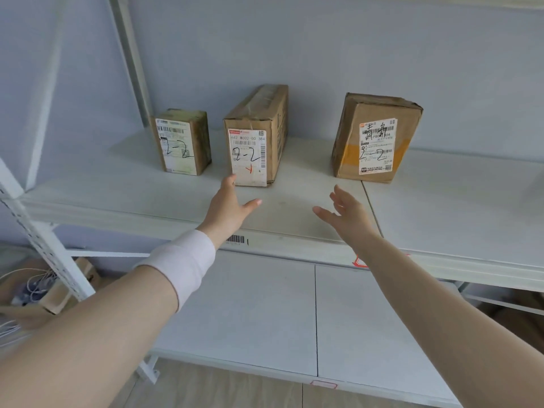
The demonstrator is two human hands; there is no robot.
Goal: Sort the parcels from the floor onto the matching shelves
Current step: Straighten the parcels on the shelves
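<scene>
On the shelf point(117, 184), three parcels point(184, 142) marked 2-2 are standing midway back, labels facing the front edge, the middle parcel point(253, 148) running lengthwise toward the wall. The left hand point(226, 207), fingers point(231, 184) spread, is hovering at its lower front corner. The right hand point(347, 213) is hovering open-fingered. Both are holding nothing.

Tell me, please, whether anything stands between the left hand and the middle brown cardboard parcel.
Nothing visible does: the left hand lies open beside the lower left corner of the middle brown cardboard parcel.
</scene>
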